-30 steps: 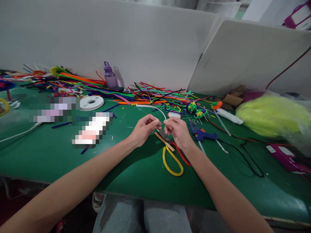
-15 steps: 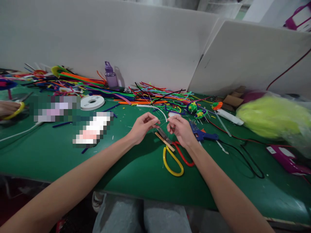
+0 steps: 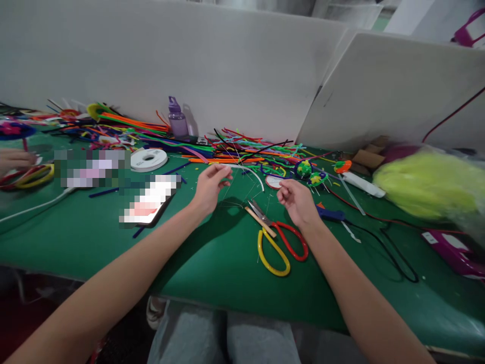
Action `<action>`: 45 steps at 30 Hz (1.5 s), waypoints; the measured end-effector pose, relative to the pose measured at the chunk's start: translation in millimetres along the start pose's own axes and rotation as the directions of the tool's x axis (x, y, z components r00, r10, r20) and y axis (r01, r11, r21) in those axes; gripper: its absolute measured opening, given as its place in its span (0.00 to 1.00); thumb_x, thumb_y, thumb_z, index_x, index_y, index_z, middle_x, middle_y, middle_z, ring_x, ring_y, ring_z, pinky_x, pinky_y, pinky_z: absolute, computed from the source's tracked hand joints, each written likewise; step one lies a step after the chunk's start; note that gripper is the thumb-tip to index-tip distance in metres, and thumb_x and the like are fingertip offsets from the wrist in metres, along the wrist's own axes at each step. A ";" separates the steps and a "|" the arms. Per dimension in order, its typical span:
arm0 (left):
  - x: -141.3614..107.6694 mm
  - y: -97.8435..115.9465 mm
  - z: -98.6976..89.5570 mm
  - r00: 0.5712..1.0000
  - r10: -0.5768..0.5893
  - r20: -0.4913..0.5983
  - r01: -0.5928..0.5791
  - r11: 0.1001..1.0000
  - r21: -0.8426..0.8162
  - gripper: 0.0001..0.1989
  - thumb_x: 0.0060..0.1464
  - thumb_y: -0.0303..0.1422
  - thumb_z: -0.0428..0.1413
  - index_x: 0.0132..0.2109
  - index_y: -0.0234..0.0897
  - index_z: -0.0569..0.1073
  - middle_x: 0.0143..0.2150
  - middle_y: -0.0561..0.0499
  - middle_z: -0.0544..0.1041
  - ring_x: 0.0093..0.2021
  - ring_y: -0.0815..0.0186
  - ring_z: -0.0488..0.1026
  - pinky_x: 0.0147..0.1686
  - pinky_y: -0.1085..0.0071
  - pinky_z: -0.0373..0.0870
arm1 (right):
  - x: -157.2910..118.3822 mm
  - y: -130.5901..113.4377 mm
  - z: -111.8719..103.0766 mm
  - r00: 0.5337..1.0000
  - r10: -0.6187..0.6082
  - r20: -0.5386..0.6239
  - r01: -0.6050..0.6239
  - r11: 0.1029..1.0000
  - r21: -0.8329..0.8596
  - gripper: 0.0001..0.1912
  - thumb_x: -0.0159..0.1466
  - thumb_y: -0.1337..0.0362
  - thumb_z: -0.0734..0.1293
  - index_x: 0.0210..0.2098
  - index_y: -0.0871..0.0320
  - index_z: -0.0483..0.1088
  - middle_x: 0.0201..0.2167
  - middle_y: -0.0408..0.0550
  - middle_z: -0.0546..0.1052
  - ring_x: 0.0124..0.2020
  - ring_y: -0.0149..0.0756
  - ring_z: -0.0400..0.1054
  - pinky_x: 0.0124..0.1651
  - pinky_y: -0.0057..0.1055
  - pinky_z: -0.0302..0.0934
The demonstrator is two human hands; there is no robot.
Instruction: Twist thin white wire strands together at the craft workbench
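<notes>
Above the green table, my left hand is closed in a pinch, with a fine, pale thread running from its fingertips. My right hand, also pinched, is farther right and seems to hold the same kind of thread; its end there is barely visible. Between and below the hands lie scissors with one yellow and one red handle, blades slightly apart, touching a flat wooden stick. Behind the hands, a curved white strip rests near a small white, red-rimmed oval piece.
Coloured pipe cleaners pile along the back, beside a purple bottle. To the left are a ribbon spool, a phone and another person's hand. To the right are a blue glue gun and a yellow-green bag.
My hands have moved apart, left hand leftward and right hand rightward, uncovering the scissors' blades and red handle. At far left, the other person's hand has shifted with its scissors.
</notes>
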State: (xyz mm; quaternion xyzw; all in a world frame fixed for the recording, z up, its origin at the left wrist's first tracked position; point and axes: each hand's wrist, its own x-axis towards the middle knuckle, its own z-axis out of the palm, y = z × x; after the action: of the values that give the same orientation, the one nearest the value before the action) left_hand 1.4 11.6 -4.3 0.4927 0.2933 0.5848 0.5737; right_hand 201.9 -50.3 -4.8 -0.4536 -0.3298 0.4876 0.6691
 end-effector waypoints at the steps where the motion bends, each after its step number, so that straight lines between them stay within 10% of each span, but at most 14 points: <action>1: 5.5 2.3 -5.0 0.999 0.012 -0.037 -0.013 1.000 -0.016 0.09 0.44 0.35 0.61 0.30 0.34 0.70 0.31 0.52 0.71 0.30 0.73 0.68 0.27 0.78 0.63 | 0.9 -0.6 -0.8 1.000 0.001 -0.016 -0.001 1.000 0.010 0.07 0.49 0.67 0.67 0.20 0.59 0.64 0.13 0.35 0.59 0.16 0.25 0.59 0.16 0.23 0.50; 7: 34.4 7.1 -36.5 0.954 -0.013 -0.299 -0.017 0.995 -0.097 0.12 0.40 0.35 0.63 0.29 0.34 0.69 0.30 0.53 0.70 0.26 0.75 0.65 0.25 0.79 0.60 | 4.6 -0.4 -5.1 1.000 0.010 -0.009 -0.010 1.000 0.006 0.08 0.49 0.67 0.67 0.18 0.59 0.63 0.13 0.35 0.59 0.15 0.24 0.58 0.16 0.22 0.50; 11: 31.0 5.6 -35.0 0.950 0.164 -0.267 -0.112 0.974 0.199 0.11 0.47 0.40 0.58 0.29 0.35 0.69 0.29 0.52 0.70 0.29 0.71 0.66 0.29 0.75 0.62 | 4.1 5.3 -4.1 0.998 -0.040 0.040 0.046 0.987 -0.152 0.06 0.50 0.67 0.66 0.20 0.59 0.64 0.13 0.36 0.61 0.15 0.25 0.59 0.16 0.22 0.50; 16: 10.3 8.0 -17.7 0.838 0.451 0.309 -0.520 0.483 0.704 0.06 0.52 0.34 0.53 0.35 0.37 0.72 0.36 0.49 0.72 0.41 0.63 0.66 0.46 0.66 0.60 | 6.9 9.7 -5.4 0.980 -0.198 -0.021 0.184 0.942 -0.279 0.04 0.51 0.66 0.66 0.23 0.59 0.66 0.13 0.36 0.63 0.14 0.25 0.59 0.16 0.22 0.51; 19: 6.4 2.2 -17.5 0.715 0.225 0.662 -0.698 0.270 0.663 0.06 0.51 0.30 0.52 0.34 0.37 0.74 0.35 0.47 0.73 0.40 0.61 0.66 0.45 0.64 0.60 | 10.8 6.3 -10.0 0.950 -0.266 -0.161 0.234 0.953 -0.191 0.05 0.51 0.65 0.67 0.24 0.58 0.66 0.13 0.35 0.62 0.15 0.25 0.60 0.16 0.22 0.52; 23: 11.2 -6.9 -25.7 0.565 -0.074 0.822 -0.783 0.265 0.562 0.07 0.48 0.28 0.53 0.32 0.38 0.76 0.32 0.47 0.74 0.37 0.62 0.68 0.39 0.67 0.62 | 13.4 0.8 -14.1 0.937 -0.257 -0.236 0.240 0.966 -0.099 0.04 0.50 0.66 0.67 0.23 0.59 0.65 0.14 0.34 0.62 0.15 0.24 0.60 0.15 0.21 0.51; 32: 13.2 -1.2 -26.4 0.522 -0.153 0.839 -0.843 0.058 0.535 0.07 0.50 0.27 0.52 0.28 0.37 0.73 0.28 0.48 0.72 0.36 0.62 0.67 0.35 0.69 0.61 | 12.3 3.5 -10.2 0.957 -0.223 -0.185 0.213 0.974 -0.074 0.04 0.50 0.67 0.67 0.22 0.59 0.65 0.13 0.35 0.62 0.15 0.24 0.59 0.15 0.21 0.50; 37: 13.5 0.1 -29.4 0.639 -0.028 0.769 -0.769 -0.010 0.639 0.07 0.52 0.28 0.50 0.32 0.35 0.73 0.33 0.46 0.72 0.36 0.63 0.67 0.31 0.71 0.61 | 11.9 -0.3 -11.7 0.960 -0.196 -0.201 0.199 0.980 -0.006 0.04 0.50 0.68 0.67 0.22 0.58 0.66 0.14 0.34 0.62 0.15 0.23 0.60 0.16 0.20 0.53; 40: 10.6 3.2 -27.2 0.677 0.023 0.736 -0.734 -0.050 0.677 0.09 0.54 0.28 0.48 0.37 0.34 0.72 0.37 0.46 0.71 0.32 0.67 0.68 0.29 0.72 0.61 | 11.2 -1.4 -13.6 0.995 -0.002 -0.098 0.020 0.982 0.187 0.04 0.50 0.68 0.68 0.23 0.58 0.66 0.17 0.37 0.67 0.24 0.28 0.69 0.26 0.23 0.64; 45: -2.8 4.2 -13.6 0.570 0.023 0.821 -0.822 0.036 0.569 0.11 0.58 0.30 0.45 0.41 0.36 0.71 0.42 0.46 0.71 0.38 0.66 0.69 0.36 0.72 0.64 | 6.5 6.4 -7.7 0.901 0.319 0.296 -0.399 0.876 0.272 0.06 0.52 0.66 0.69 0.29 0.57 0.68 0.38 0.51 0.76 0.48 0.44 0.69 0.48 0.40 0.66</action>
State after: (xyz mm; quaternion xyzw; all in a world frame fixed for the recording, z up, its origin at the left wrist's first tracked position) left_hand -13.1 11.2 -5.8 0.9543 0.1960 0.2235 -0.0300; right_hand 208.5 -45.7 -13.6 -0.3276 -0.2330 0.7031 0.5865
